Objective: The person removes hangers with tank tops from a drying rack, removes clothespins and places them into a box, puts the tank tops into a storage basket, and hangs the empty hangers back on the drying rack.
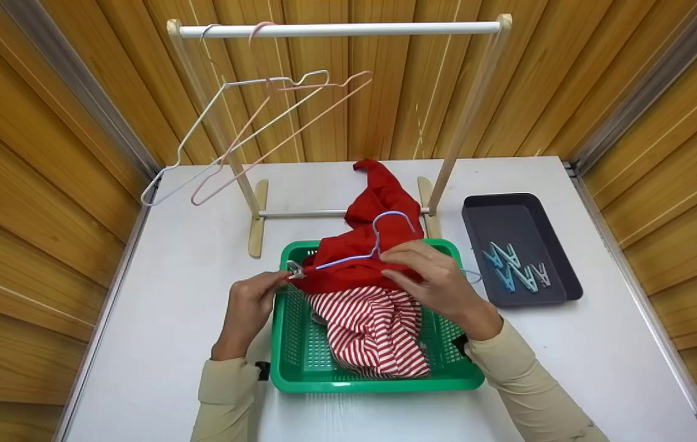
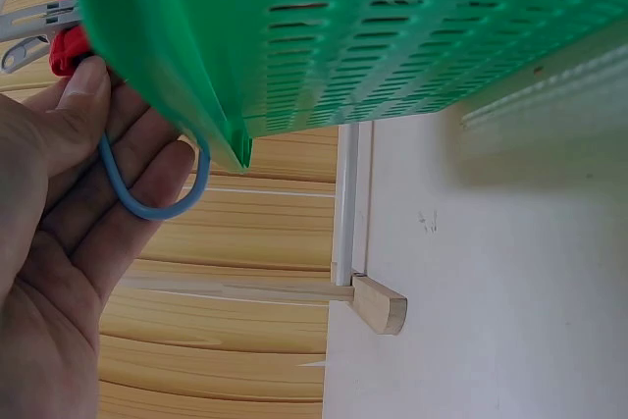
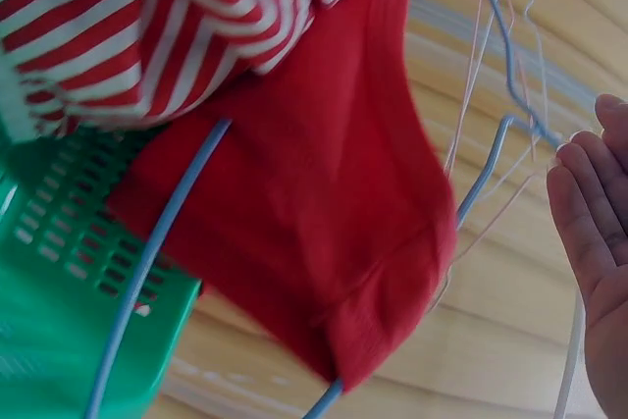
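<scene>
A blue wire hanger (image 1: 348, 261) lies over a red garment (image 1: 366, 236), its hook standing up at the middle. My left hand (image 1: 249, 307) pinches the red cloth beside a grey clothespin (image 1: 295, 270) clipped at the hanger's left end. In the left wrist view, the hanger's rounded end (image 2: 157, 211) curves across my fingers. My right hand (image 1: 437, 282) has its fingers fairly straight, fingertips right at the hanger's neck below the hook. A red-and-white striped cloth (image 1: 376, 331) lies bunched below the red garment in a green basket (image 1: 379, 387).
Behind the basket stands a rack with a white rail (image 1: 348, 29). A white hanger (image 1: 185, 138) and a pink hanger (image 1: 305, 129) hang at its left. A dark tray (image 1: 508, 215) on the right holds several clothespins (image 1: 511, 267). Wooden-plank walls surround the white table (image 1: 569, 368).
</scene>
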The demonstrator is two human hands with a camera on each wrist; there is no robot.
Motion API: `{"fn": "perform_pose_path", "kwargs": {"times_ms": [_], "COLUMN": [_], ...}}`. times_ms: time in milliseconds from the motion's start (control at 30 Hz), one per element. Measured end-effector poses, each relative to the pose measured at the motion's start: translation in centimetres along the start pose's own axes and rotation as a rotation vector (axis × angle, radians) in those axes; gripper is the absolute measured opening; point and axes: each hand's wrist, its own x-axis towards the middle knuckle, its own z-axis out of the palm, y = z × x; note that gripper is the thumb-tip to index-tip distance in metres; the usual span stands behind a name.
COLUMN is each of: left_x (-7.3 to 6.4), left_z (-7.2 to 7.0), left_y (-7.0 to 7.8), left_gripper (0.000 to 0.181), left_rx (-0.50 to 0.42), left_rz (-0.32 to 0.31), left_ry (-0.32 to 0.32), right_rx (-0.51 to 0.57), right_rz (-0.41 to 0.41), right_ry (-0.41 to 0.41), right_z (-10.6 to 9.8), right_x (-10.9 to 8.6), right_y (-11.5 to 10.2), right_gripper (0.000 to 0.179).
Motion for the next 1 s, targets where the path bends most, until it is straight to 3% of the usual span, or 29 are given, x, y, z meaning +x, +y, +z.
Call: {"fn": "perform_pose_path", "kwargs": {"times_ms": [333,567,1000], "left_x": [-0.1,-0.1,-0.1], "left_z": [0.0,0.0,0.1], "left_y": [0.0,0.1,0.0], "left_gripper": [0.026,0.025,0.023], "left_rx": [-0.015,-0.013,-0.014], "left_rz": [0.009,0.015,0.02], "left_ry": [0.009,0.015,0.019], "right_rx": [0.022,0.024,0.001], "right_rz": [-0.011,0.05,0.128], "right_ry": [-0.064,-0.112,-0.222], "right_z": [2.2,4.0,6.9], "right_x": [1.8,3.3,5.3], "right_y": [-0.9,-1.7,-1.6], "right_gripper": [0.034,0.051,0.052]}}
